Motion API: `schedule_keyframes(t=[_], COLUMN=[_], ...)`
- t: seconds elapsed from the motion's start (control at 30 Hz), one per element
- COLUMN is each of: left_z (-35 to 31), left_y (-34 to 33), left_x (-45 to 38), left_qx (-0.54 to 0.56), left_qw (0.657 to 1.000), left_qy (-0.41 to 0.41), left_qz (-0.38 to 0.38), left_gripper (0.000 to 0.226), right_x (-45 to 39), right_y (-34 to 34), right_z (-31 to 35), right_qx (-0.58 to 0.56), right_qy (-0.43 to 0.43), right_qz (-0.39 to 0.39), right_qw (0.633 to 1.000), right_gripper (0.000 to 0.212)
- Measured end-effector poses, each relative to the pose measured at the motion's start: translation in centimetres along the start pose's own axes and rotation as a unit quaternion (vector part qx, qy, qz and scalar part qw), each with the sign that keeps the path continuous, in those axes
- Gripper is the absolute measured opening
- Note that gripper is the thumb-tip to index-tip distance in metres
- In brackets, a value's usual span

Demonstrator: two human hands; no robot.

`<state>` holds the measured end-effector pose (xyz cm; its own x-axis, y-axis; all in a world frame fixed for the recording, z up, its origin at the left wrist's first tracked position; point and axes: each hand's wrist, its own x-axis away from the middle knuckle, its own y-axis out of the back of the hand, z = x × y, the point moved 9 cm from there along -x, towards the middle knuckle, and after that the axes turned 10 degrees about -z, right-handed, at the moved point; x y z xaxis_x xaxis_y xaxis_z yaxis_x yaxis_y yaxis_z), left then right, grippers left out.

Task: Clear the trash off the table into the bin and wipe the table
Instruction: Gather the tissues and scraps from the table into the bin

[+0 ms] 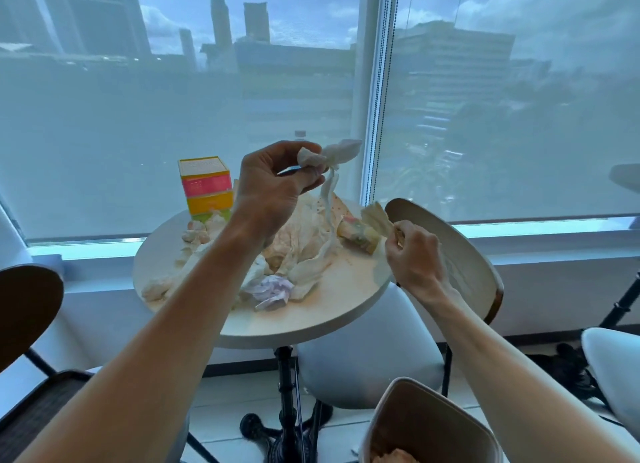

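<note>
From the head view, your left hand is raised above the round white bench, fingers curled and pinching a crumpled white tissue. A twisted strand of that tissue hangs down to the heap of trash below. Your right hand is lower, at the bench's right edge, its fingers closed round the end of a folded paper wrapper that sticks up and to the left of the fist.

On the bench lies a pile of crumpled tissues and paper, spread from the left edge to the middle. A pale purple crumpled piece sits at its near side. A rolled printed wrapper lies just left of your right hand. At the far left of the bench stands a stack of small colourful boxes, pink, orange and green, with more crumpled scraps at its foot. The bench top looks smeared with an orange tint.

The bin stands on the floor at lower right, below your right forearm, open, with some pale trash inside. A chair with a curved back stands just right of the bench, against the window
</note>
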<state>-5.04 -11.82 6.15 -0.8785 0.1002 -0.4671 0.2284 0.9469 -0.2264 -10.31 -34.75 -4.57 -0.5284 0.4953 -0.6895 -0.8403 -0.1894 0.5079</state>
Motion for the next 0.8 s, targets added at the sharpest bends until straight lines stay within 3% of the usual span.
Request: schedule_keyframes(t=[0.2, 0.43, 0.63, 0.8], left_z=[-0.5, 1.6, 3.3, 4.8], left_y=[-2.8, -6.8, -10.2, -12.1], left_x=[2.0, 5.8, 8.9, 11.5], left_qx=[0.028, 0.019, 0.002, -0.002], left_qw=[0.999, 0.998, 0.996, 0.994], left_qy=[-0.002, 0.024, 0.045, 0.068], left_qz=[0.021, 0.052, 0.078, 0.085], left_gripper=[0.022, 0.023, 0.021, 0.021], right_x=[0.9, 4.5, 8.3, 12.9], right_y=[3.4, 5.8, 6.2, 5.1], right_z=[-3.5, -8.4, -12.6, -15.5], right_qx=[-0.092, -0.112, -0.115, -0.099], right_qy=[-0.093, -0.147, -0.195, -0.215], right_qz=[-0.028, -0.018, 0.041, 0.144], right_qw=[0.991, 0.983, 0.973, 0.961], right_gripper=[0.020, 0.018, 0.019, 0.020])
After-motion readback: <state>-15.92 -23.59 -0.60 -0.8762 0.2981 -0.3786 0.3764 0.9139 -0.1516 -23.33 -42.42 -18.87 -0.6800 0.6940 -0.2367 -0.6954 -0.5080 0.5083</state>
